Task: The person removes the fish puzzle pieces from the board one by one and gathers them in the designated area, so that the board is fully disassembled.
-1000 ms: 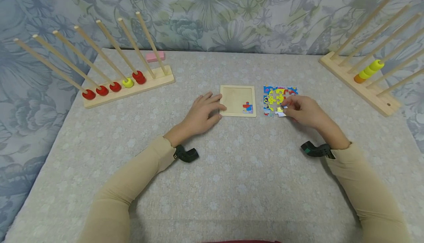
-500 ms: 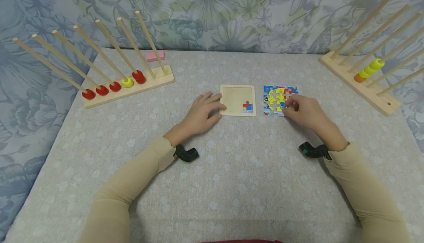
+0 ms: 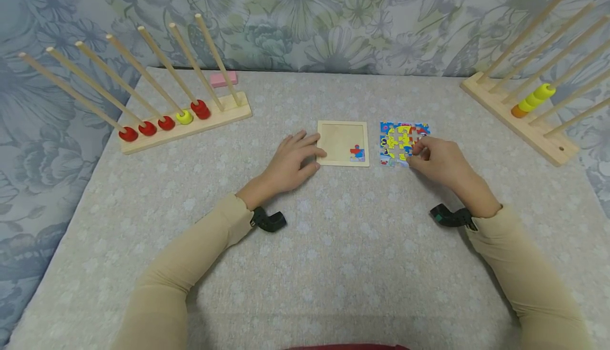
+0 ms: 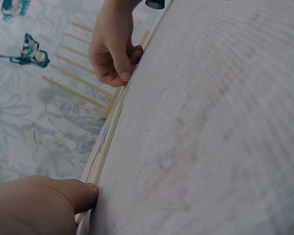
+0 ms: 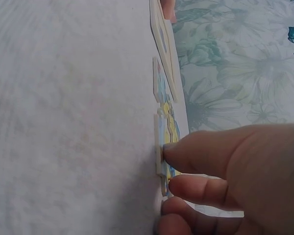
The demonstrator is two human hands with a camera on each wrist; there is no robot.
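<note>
Grey tablecloth (image 3: 333, 244); puzzle pieces (image 5: 167, 128) edge-on.

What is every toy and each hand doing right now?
Wooden puzzle tray: flat, one piece inside at its near right corner.
Puzzle pieces: joined, flat beside the tray.
Left hand: rests on the tray's left edge.
Right hand: fingers curled on the pieces' right side.
Left peg rack: red and yellow rings at the bottom.
Right peg rack: yellow and orange rings on one peg.
</note>
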